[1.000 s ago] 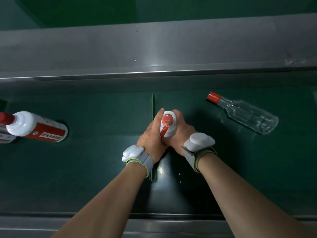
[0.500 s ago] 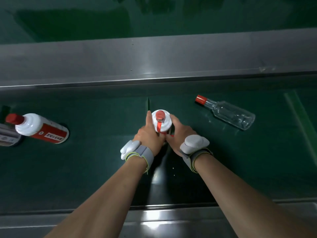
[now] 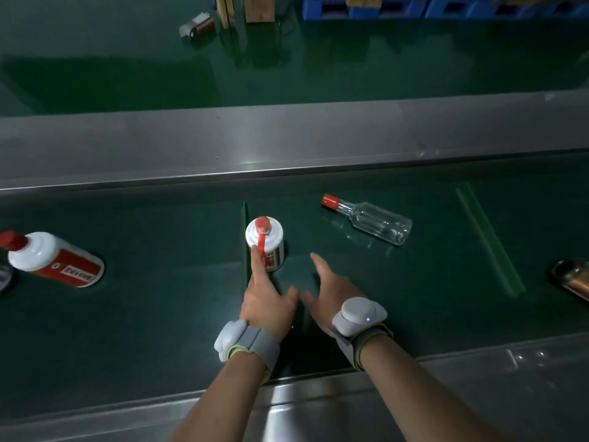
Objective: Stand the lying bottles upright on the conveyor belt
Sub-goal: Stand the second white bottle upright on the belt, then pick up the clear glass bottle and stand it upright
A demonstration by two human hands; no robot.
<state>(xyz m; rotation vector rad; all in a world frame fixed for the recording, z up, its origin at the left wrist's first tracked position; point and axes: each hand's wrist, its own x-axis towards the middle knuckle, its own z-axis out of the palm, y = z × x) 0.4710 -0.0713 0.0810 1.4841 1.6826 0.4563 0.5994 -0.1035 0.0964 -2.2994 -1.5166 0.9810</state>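
Observation:
A white bottle with a red cap and red ribbon (image 3: 267,240) stands upright in the middle of the dark green conveyor belt (image 3: 159,298). My left hand (image 3: 266,298) is just below it, fingers apart, its index fingertip touching the bottle's side. My right hand (image 3: 331,291) is spread wide to the right of the bottle, holding nothing. A clear glass bottle with a red cap (image 3: 369,218) lies on its side at the right. A second white bottle with a red label (image 3: 52,260) stands at the left.
Steel side rails run along the belt's far edge (image 3: 287,145) and near edge (image 3: 318,403). A brown metallic object (image 3: 572,279) shows at the right border. A grey object (image 3: 3,275) sits at the far left. Beyond the conveyor are a green floor, wooden pieces and blue pallets.
Both hands have let go of the white bottle and drawn back towards me, fingers spreading. The bottle stays upright. The camera view has tilted up, showing more of the floor beyond.

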